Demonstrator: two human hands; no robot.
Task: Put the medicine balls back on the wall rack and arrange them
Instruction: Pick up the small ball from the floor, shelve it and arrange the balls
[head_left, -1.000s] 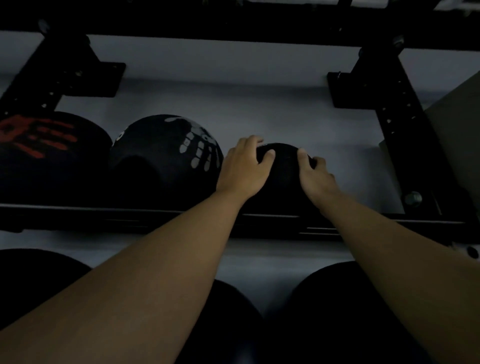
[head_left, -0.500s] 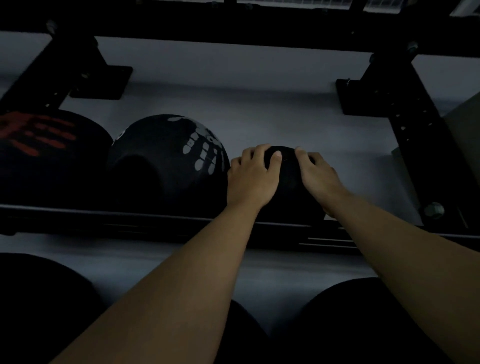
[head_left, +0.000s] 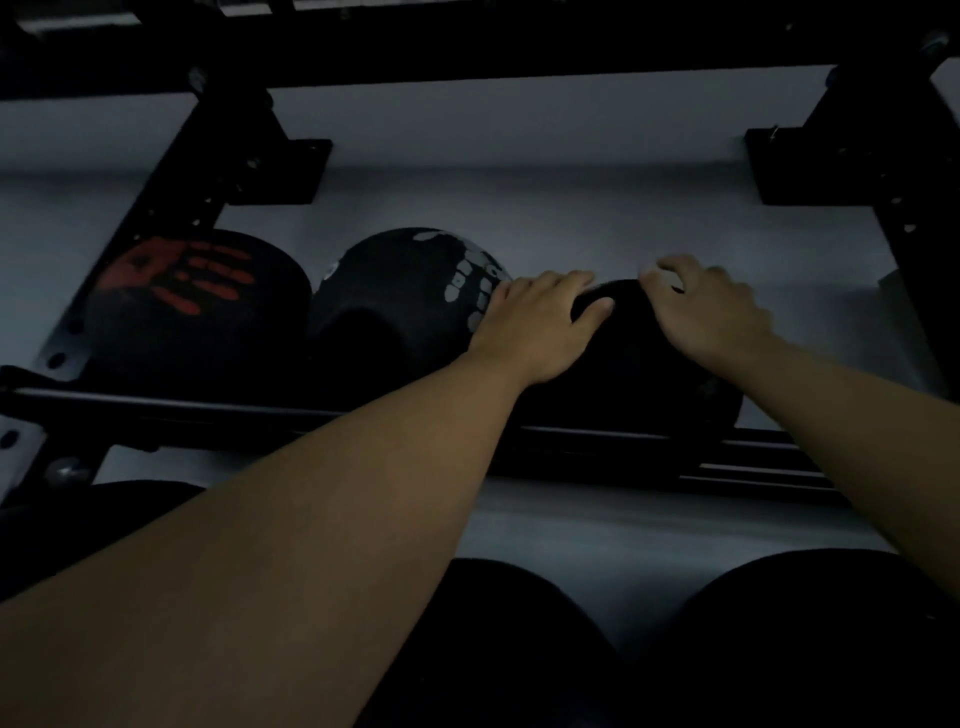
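A small black medicine ball (head_left: 631, 364) sits on the upper rail (head_left: 260, 410) of the black wall rack, third from the left. My left hand (head_left: 535, 325) lies over its top left, my right hand (head_left: 709, 312) over its top right, both gripping it. To its left stands a black ball with a white handprint (head_left: 410, 306), touching or nearly touching my left hand. Further left rests a black ball with a red handprint (head_left: 192, 306). The scene is dim.
Black rack uprights stand at left (head_left: 171, 202) and right (head_left: 893, 171) against a pale wall. Dark balls rest on the lower level at bottom left (head_left: 88, 525), centre (head_left: 498, 639) and right (head_left: 810, 639). Bare rail runs right of the small ball.
The view has shifted, so the rack and balls sit further right in frame. My right hand has lifted slightly on the small ball, its fingers blurred; both hands stay on it.
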